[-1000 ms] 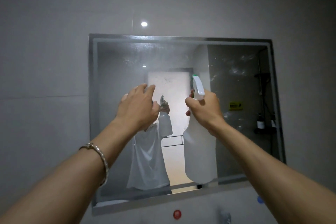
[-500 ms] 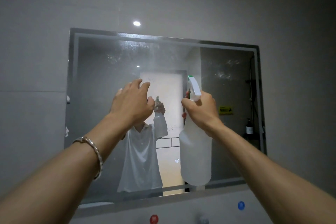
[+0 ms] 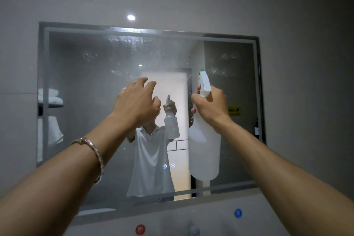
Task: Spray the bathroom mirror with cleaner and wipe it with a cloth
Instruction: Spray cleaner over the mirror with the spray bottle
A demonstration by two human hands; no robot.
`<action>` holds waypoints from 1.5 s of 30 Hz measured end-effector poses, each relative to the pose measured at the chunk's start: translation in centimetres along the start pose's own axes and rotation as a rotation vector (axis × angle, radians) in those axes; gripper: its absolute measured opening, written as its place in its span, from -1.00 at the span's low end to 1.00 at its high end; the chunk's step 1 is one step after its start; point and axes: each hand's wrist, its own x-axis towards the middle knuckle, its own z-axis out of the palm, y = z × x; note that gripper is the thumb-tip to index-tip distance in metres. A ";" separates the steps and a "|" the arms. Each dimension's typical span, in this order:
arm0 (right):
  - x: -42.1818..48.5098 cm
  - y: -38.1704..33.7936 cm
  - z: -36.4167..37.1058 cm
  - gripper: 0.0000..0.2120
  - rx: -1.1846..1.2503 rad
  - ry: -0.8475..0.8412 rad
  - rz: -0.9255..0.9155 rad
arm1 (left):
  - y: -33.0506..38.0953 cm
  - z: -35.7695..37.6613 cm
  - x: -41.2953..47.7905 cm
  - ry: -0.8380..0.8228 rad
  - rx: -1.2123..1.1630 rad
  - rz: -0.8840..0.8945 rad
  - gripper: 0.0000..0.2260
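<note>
You have two hands raised: one left hand [image 3: 137, 101] and one right hand [image 3: 210, 107]. There is one spray bottle [image 3: 204, 149], white with a green tip, and one mirror [image 3: 80, 82] on the wall. One bracelet [image 3: 92, 149] circles your left wrist. Below the mirror are two round markers: one red marker [image 3: 140, 229] and one blue marker [image 3: 238, 213]. Two small glowing icons [image 3: 164, 166] sit side by side low on the glass. One bright light spot [image 3: 131, 17] shows above the mirror. Reflected in the glass are one yellow label [image 3: 234, 110], what look like two folded towels [image 3: 49, 96], and one hanging towel [image 3: 52, 130].
</note>
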 end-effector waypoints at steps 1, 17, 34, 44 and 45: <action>0.3 0.2 -0.5 -0.81 0.005 -0.001 0.000 | 0.6 0.3 0.1 0.001 0.001 0.002 -0.54; 4.6 6.0 -7.2 -0.81 0.045 -0.020 -0.019 | 8.0 4.6 2.8 -0.007 0.038 0.017 -0.53; 5.7 8.5 -14.3 -0.78 -0.012 0.067 -0.003 | 14.4 6.4 3.8 -0.049 -0.005 0.070 -0.53; 5.6 9.7 -18.3 -0.94 -0.066 0.124 0.053 | 19.5 6.7 3.7 -0.048 -0.087 0.126 -0.56; 5.6 10.0 -18.7 -0.94 -0.070 0.127 0.058 | 19.7 6.8 3.6 -0.051 -0.087 0.130 -0.56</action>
